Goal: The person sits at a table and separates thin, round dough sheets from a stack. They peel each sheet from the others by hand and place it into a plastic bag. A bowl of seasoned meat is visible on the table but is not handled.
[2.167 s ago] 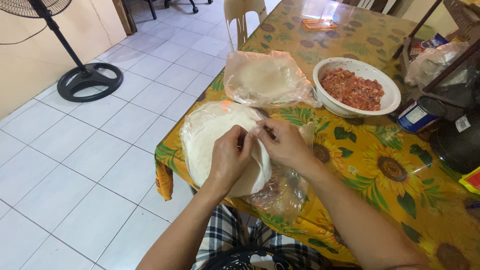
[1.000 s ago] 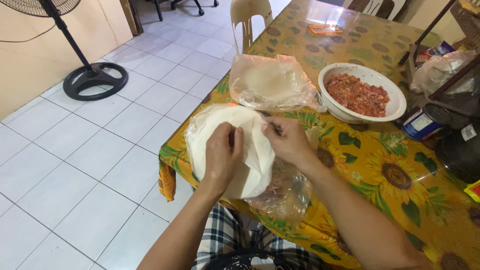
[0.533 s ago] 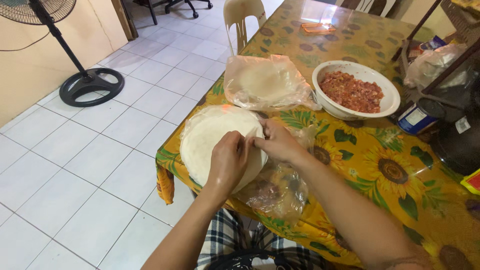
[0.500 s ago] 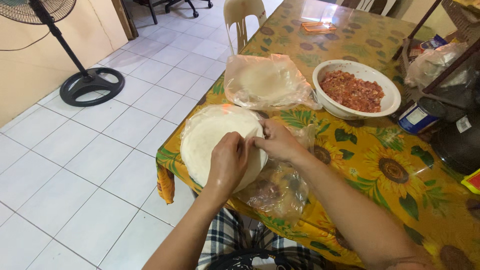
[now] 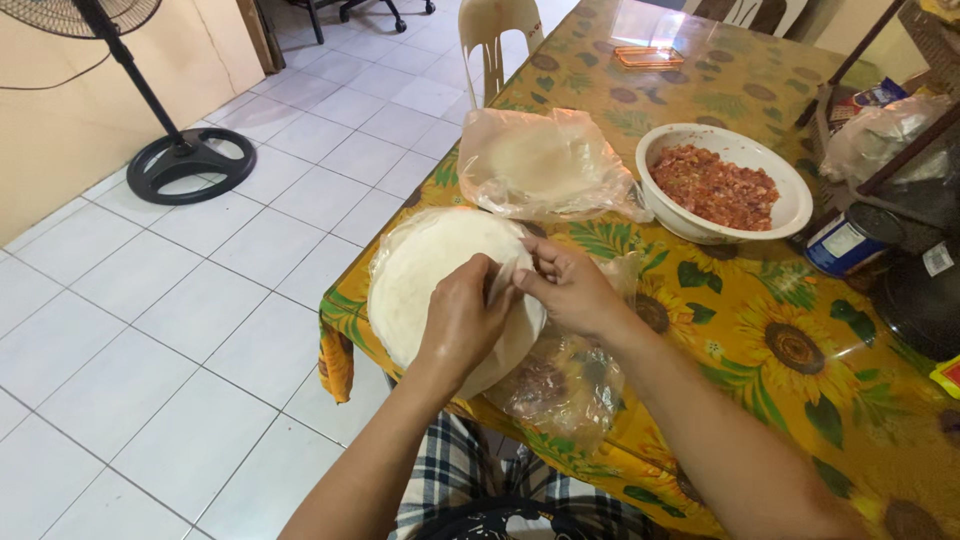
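Note:
A stack of thin round white wrappers (image 5: 425, 270) lies at the near left corner of the table on clear plastic. My left hand (image 5: 463, 322) and my right hand (image 5: 568, 291) meet at the stack's right edge. Both pinch the rim of the top wrapper between their fingertips, lifting it slightly. A white bowl (image 5: 790, 214) of chopped reddish filling stands beyond my right hand. Another plastic bag with wrappers (image 5: 540, 165) lies behind the stack.
The table (image 5: 760, 330) has a yellow sunflower cloth. A crumpled clear bag (image 5: 565, 385) hangs at the near edge. A blue-labelled can (image 5: 845, 243), a dark pot and a rack stand at right. A plastic chair (image 5: 500, 30) and a fan base (image 5: 190, 165) stand on the tiled floor.
My hands stay at the stack's right edge, with fingers shifting on the top wrapper's rim. The lifted flap seen a second ago is lower now. The view has shifted slightly.

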